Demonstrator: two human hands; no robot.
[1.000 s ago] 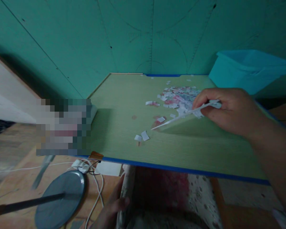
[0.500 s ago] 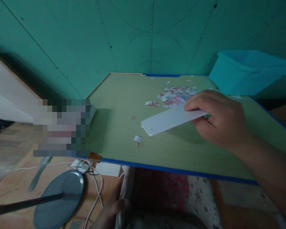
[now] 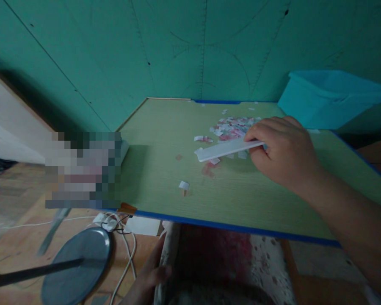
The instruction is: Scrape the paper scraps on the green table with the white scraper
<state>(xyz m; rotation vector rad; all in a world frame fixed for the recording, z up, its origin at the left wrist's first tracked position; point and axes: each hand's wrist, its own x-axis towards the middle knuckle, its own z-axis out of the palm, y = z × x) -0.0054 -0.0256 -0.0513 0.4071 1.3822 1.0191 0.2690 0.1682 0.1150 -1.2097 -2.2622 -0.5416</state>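
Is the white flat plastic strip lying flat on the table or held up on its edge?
On edge, tilted: the white flat plastic strip shows only a narrow band, gripped by the right hand above the green tabletop.

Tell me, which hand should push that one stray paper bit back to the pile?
Probably the right hand. It is over the table, gripping the white strip beside the pile, with the stray bit near the strip's tip. The left hand is down below the table edge, holding nothing.

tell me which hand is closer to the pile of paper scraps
Right. The right hand is beside the pile of paper scraps on the board; the left hand is below the board's near edge.
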